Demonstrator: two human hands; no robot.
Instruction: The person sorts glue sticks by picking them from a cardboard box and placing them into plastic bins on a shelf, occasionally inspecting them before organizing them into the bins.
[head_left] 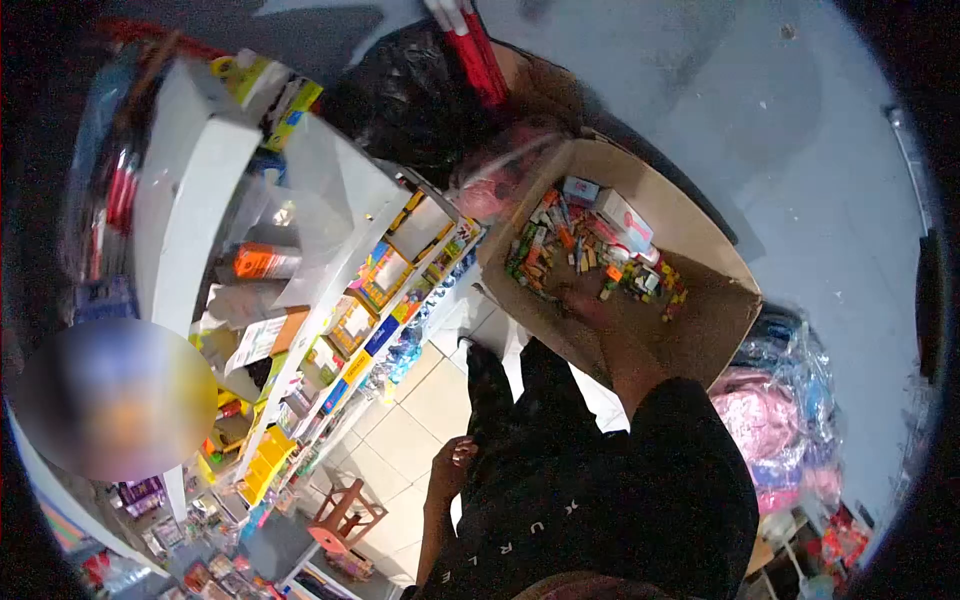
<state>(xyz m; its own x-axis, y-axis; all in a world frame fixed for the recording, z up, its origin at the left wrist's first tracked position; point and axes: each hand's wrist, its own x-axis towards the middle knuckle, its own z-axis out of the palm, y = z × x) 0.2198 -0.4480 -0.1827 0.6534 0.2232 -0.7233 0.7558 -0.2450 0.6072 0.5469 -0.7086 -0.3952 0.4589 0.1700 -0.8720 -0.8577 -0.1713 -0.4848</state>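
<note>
A large open cardboard box (700,300) stands in front of me, with a jumble of small colourful packets and sticks (570,250) spread along its bottom. Among them lie a white carton (624,222) with a reddish print and a smaller blue-grey carton (580,191). My right hand (590,305) reaches down inside the box, close to the small packets. It is dark and blurred, so its fingers and anything in them cannot be made out. Beside my thigh hangs my left hand (454,462), its fingers curled in, with nothing visible in it.
White shelves (300,360) packed with boxed goods run along the left. A black plastic bag (400,95) and red-and-white rolls (478,60) are behind the box. Pink plastic-wrapped goods (755,420) sit at right. A reddish-brown stool (345,518) stands on the tiled floor (400,440).
</note>
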